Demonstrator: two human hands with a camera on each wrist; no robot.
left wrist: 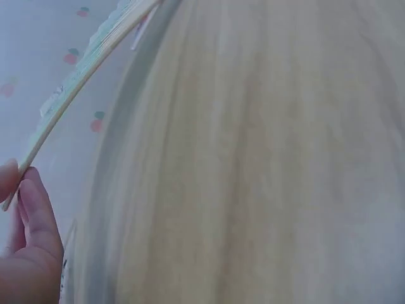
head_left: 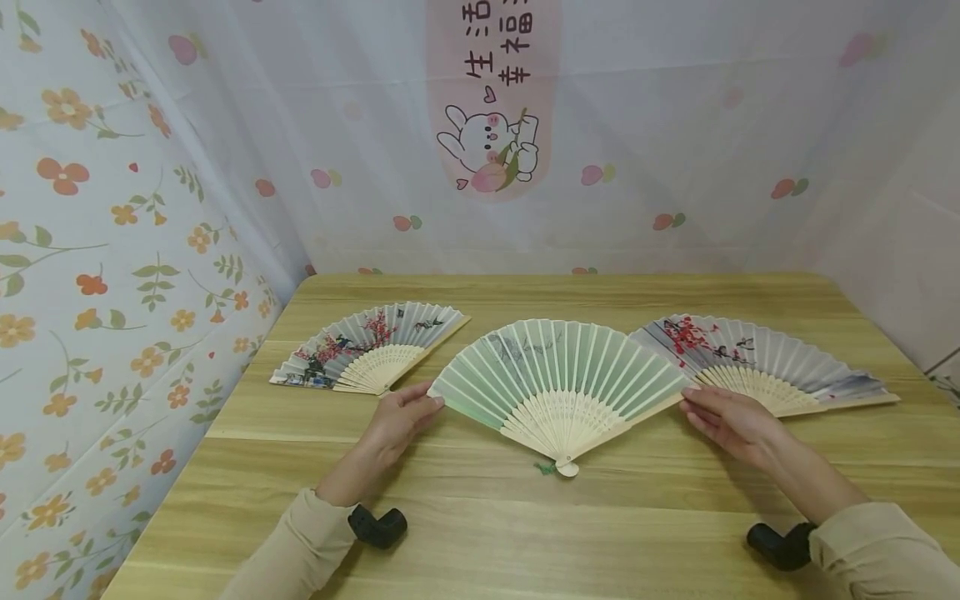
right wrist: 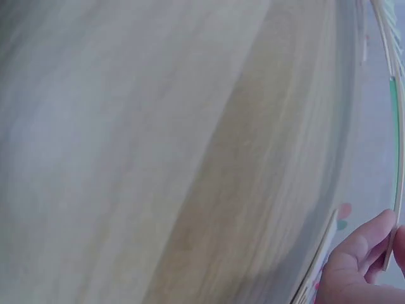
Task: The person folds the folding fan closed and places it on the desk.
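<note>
A spread green folding fan [head_left: 558, 375] with pale bamboo ribs is held up between both hands, its pivot and a small green tassel [head_left: 544, 469] pointing toward the person. My left hand [head_left: 397, 429] pinches the fan's left outer corner between thumb and fingers. At the opposite corner, my right hand [head_left: 731, 427] pinches the end of the outer rib. In the left wrist view the fan [left wrist: 73, 88] appears nearly edge-on above the table. The right wrist view catches only the rib's edge [right wrist: 400, 145] in the right hand's fingers [right wrist: 361, 247].
An open grey fan with red blossoms [head_left: 367, 350] lies at the back left of the wooden table [head_left: 480, 533]. Another blossom fan [head_left: 765, 367] lies at the right, partly covered by the green one and the right hand. A printed curtain [head_left: 360, 125] hangs behind the table.
</note>
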